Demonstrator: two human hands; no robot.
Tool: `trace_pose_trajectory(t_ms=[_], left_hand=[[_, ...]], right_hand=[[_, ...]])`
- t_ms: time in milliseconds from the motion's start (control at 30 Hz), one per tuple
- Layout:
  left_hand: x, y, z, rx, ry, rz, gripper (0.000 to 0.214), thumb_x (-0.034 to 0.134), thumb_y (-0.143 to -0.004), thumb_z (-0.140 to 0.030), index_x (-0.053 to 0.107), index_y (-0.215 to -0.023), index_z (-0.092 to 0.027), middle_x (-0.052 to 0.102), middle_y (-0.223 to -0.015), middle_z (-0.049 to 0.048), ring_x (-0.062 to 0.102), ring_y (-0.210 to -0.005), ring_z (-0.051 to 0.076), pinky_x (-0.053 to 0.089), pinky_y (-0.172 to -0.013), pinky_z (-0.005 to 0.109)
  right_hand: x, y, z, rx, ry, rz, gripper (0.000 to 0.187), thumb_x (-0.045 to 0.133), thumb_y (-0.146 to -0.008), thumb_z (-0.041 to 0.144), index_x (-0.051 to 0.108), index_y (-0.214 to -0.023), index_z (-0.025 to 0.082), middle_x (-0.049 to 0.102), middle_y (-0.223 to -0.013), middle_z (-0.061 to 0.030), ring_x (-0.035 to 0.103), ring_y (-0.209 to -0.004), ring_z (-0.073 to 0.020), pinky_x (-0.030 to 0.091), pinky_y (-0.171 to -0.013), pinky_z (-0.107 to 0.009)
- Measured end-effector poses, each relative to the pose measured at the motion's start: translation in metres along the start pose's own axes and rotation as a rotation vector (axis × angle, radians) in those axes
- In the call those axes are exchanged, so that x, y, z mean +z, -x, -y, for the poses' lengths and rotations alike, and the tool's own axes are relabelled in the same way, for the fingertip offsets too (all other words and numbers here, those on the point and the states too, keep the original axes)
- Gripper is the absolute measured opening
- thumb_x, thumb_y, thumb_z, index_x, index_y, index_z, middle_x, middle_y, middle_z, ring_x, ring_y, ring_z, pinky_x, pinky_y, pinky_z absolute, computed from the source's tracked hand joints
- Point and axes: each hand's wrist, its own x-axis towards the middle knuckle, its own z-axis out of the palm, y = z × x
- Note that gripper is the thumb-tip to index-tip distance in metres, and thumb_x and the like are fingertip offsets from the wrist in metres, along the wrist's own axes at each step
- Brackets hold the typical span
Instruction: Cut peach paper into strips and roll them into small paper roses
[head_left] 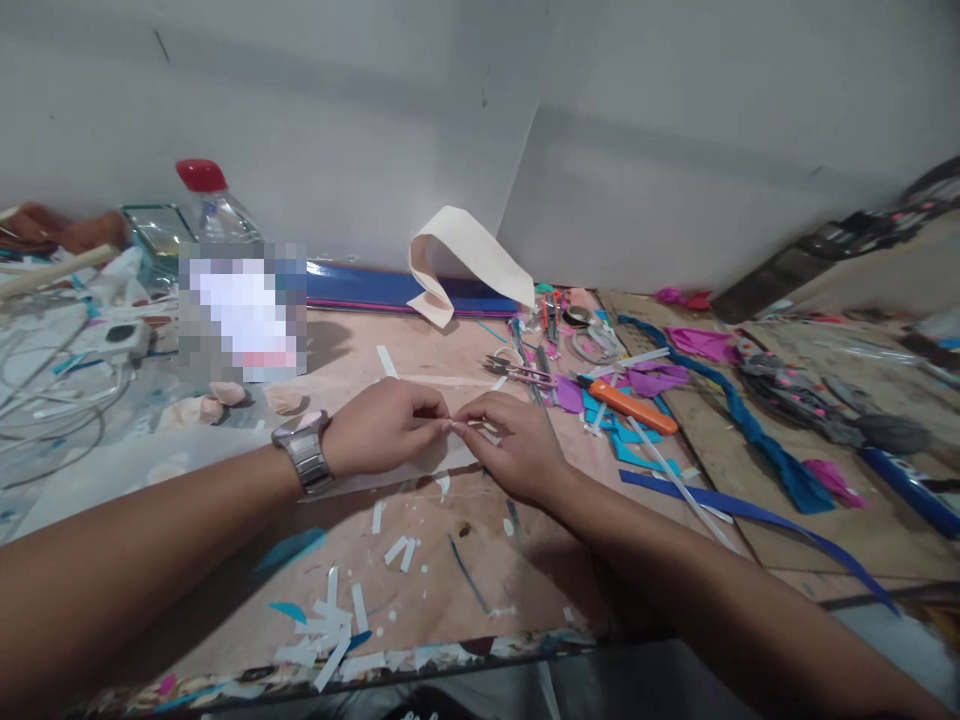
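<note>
My left hand [384,428], with a metal watch [306,452] on its wrist, and my right hand [516,440] meet at the fingertips above the wooden table. Both are closed in a pinch. What lies between the fingertips is too small and hidden to make out. A pale sheet [420,472] lies beneath the hands, partly covered by them. Small cream petal-like pieces [283,398] rest to the left of my left hand. Beyond my right hand are thread snips [517,370] and an orange cutter knife [630,404].
A curled cream strip [472,236] stands against blue sheets [360,284] by the wall. At left are a red-capped bottle [202,178], a blurred-out bright object [244,312] and tangled cables [45,400]. White paper scraps [330,618] litter the front; a blue strip [750,505] lies right.
</note>
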Motion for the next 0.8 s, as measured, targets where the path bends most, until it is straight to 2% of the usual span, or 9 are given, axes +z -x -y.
trace_pose_trajectory(t_ms=[233,367,533,800], left_hand=[[0.0065,0.0017,-0.002,0.052,-0.21,-0.061,0.03,0.053,-0.099,-0.039,0.074,-0.089,-0.019,0.074,-0.08,0.0042,0.063,-0.074,0.018,0.033,-0.065,0.028],[0.0092,0.001,-0.0014,0.079,-0.264,-0.059,0.032,0.051,-0.1,-0.039,0.071,-0.086,-0.019,0.073,-0.08,0.0045,0.062,-0.073,0.018,0.03,-0.064,0.028],[0.0102,-0.0004,0.0021,0.094,-0.315,-0.043,0.034,0.048,-0.102,-0.039,0.071,-0.087,-0.019,0.074,-0.082,0.0052,0.063,-0.074,0.019,0.03,-0.064,0.028],[0.0075,-0.0017,0.0025,0.048,-0.262,-0.017,0.038,0.049,-0.102,-0.045,0.074,-0.087,-0.02,0.076,-0.082,0.0065,0.065,-0.074,0.02,0.03,-0.064,0.029]], right_hand=[[0.0017,0.0012,-0.0017,0.108,-0.066,0.023,0.008,0.067,-0.094,0.027,0.071,-0.091,0.021,0.075,-0.089,-0.0044,0.069,-0.083,-0.0189,0.05,-0.078,-0.031],[0.0025,0.0015,-0.0021,0.152,-0.114,0.078,0.011,0.059,-0.098,0.026,0.066,-0.092,0.019,0.072,-0.092,-0.0043,0.067,-0.086,-0.0182,0.048,-0.079,-0.03],[0.0037,0.0008,-0.0029,0.175,-0.139,0.135,0.011,0.056,-0.099,0.025,0.063,-0.093,0.019,0.07,-0.092,-0.0038,0.065,-0.088,-0.0181,0.047,-0.079,-0.03],[0.0055,-0.0018,-0.0039,0.117,-0.055,0.095,0.007,0.061,-0.093,0.019,0.066,-0.088,0.019,0.07,-0.086,-0.0039,0.064,-0.082,-0.0181,0.046,-0.075,-0.03]])
